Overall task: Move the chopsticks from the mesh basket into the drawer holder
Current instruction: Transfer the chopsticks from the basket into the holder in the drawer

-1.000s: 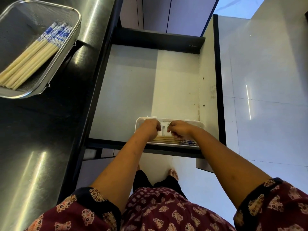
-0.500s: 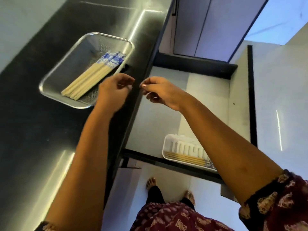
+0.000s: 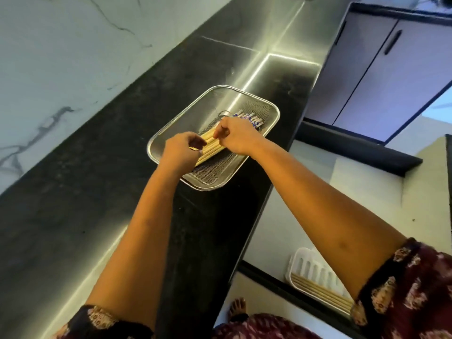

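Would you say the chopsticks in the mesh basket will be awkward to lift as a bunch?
Probably somewhat. The chopsticks look thin, stiff and smooth, so they likely slip or roll apart. Both hands, left hand and right hand, gathering them should help.

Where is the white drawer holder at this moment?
In the head view, the white drawer holder sits at the lower right, inside the open drawer near its front edge, partly hidden behind the right forearm, with some chopsticks already in it.

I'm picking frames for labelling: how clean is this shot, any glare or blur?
Head view: bright streaks of glare run across the black countertop; wide-angle bending curves its edges; the chopsticks and both hands look slightly soft.
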{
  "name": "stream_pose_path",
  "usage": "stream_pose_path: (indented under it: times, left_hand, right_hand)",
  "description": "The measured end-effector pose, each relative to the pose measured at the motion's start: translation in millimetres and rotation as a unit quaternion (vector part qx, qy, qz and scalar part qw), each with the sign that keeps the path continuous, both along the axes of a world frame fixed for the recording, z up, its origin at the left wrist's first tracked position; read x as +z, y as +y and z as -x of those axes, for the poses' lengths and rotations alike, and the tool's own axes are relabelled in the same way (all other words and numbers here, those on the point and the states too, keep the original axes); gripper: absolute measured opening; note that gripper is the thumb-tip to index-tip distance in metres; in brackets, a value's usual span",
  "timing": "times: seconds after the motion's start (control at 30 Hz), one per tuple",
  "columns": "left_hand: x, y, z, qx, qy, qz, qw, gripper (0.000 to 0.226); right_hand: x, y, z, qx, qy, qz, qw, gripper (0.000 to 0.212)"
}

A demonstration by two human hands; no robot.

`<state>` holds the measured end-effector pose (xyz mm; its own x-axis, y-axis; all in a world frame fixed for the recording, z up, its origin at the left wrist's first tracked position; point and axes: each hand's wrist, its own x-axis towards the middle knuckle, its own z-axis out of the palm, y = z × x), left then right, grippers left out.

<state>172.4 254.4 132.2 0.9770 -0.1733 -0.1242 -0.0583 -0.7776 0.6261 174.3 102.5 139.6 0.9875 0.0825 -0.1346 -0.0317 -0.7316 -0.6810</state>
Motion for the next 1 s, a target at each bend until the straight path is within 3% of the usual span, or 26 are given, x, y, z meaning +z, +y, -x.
stream_pose_path:
  times: [0.17, 0.37, 0.7, 0.9, 0.93, 1.0]
  left_hand:
    - [-13, -3, -10, -0.012, 0.025, -0.053, 0.998, 0.031]
    - [-19, -6, -12, 0.016, 0.006, -0.088, 0.996, 0.033]
    - [-22, -4, -22, 0.009, 0.024, -0.089, 0.996, 0.028]
    - [-18, 3, -32, -0.006, 0.033, -0.020, 0.999, 0.022]
    - [-17, 4, -33, -0.001, 0.034, 0.024, 0.999, 0.023]
    - [-13, 7, -30, 0.052, 0.034, 0.207, 0.976, 0.022]
  right_hand:
    - [-16, 7, -8, 0.104, -0.011, 0.174, 0.979, 0.036]
    - [-24, 10, -8, 0.119, -0.082, 0.208, 0.968, 0.031]
    - [-27, 11, -12, 0.161, -0.101, 0.320, 0.928, 0.025]
    - [-14, 7, -16, 0.187, -0.095, 0.286, 0.935, 0.022]
    - [-9, 6, -17, 0.183, -0.095, 0.275, 0.939, 0.023]
    - [-1, 2, -20, 0.163, -0.080, 0.235, 0.955, 0.023]
